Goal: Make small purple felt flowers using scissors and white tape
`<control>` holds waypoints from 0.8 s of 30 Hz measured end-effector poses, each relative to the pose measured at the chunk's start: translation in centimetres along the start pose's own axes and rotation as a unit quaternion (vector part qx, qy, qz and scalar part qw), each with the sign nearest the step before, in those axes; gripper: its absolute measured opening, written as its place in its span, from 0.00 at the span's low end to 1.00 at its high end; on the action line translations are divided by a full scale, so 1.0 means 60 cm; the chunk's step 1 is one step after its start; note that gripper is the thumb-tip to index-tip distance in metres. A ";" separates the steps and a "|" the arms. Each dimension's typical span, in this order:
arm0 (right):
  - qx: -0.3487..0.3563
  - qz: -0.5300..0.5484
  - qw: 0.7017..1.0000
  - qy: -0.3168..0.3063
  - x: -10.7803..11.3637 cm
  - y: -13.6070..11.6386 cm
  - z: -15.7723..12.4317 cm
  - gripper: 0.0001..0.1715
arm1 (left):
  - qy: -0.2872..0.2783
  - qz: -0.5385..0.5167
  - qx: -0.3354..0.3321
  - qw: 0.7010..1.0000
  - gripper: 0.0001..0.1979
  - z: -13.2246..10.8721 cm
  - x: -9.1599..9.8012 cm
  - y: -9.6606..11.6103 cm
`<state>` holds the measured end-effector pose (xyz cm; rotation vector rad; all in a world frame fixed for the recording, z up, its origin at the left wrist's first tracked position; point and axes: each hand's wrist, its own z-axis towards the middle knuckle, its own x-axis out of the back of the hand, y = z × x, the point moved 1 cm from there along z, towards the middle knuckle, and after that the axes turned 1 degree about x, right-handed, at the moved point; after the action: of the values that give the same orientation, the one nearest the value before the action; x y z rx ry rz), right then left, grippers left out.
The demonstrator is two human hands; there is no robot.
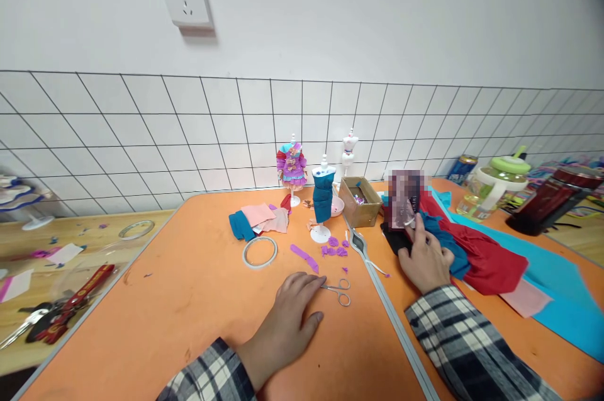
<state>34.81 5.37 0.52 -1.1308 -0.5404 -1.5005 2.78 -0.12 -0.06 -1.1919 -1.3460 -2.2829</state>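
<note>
My left hand rests on the orange table, fingers loosely spread, thumb apart, fingertips by the tips of small silver scissors. My right hand reaches to the right side with its index finger extended onto a pixelated, upright item; nothing shows in its grasp. Beside that hand lie blue cloth and red cloth. In the middle stands a small dress form wrapped in teal fabric. Purple fabric scraps and a purple strip lie in front of it.
Behind stand a purple-dressed form and a white form. A cardboard box, tape roll, folded cloths and a grey zipper are around. At right are a can, green-lidded jug and dark red flask.
</note>
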 end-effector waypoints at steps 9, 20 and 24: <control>0.028 0.033 0.990 0.135 0.045 -0.009 0.008 0.49 | -0.005 0.010 0.000 1.000 0.28 -0.001 0.004 0.003; 0.062 0.074 0.963 0.253 0.065 -0.033 0.088 0.43 | -0.009 0.020 0.009 1.000 0.28 -0.003 0.004 0.001; 0.062 0.086 0.964 0.242 0.055 -0.047 0.080 0.42 | -0.009 0.008 0.011 1.000 0.28 -0.002 0.004 0.000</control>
<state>34.19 8.50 6.15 -0.6587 -0.1877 -1.4988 2.59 -0.20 0.08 -1.2137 -1.3584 -2.2466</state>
